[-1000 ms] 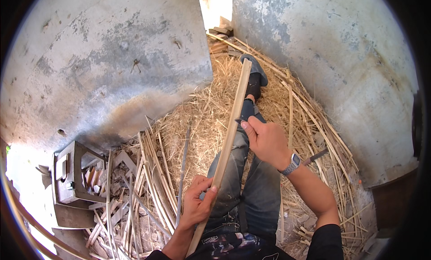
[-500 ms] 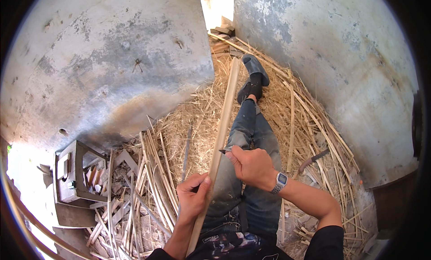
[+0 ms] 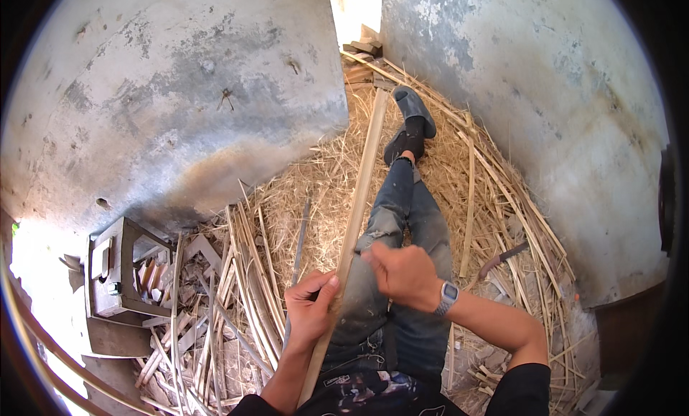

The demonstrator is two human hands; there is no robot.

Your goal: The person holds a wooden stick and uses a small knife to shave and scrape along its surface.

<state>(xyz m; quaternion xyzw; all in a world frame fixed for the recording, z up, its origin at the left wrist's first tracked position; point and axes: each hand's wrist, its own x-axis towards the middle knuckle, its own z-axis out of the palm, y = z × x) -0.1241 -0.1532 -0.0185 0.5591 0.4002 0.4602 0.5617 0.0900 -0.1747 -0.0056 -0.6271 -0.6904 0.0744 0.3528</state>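
A long wooden strip runs from the person's lap out over the legs toward the foot, which rests on the straw filling the gap between two walls, one on the left and one on the right. The left hand grips the strip low on its left side, and the right hand sits just right of it, above the thigh. Left of the legs lies a heap of split canes, with a block-shaped frame further left at the foot of the left wall.
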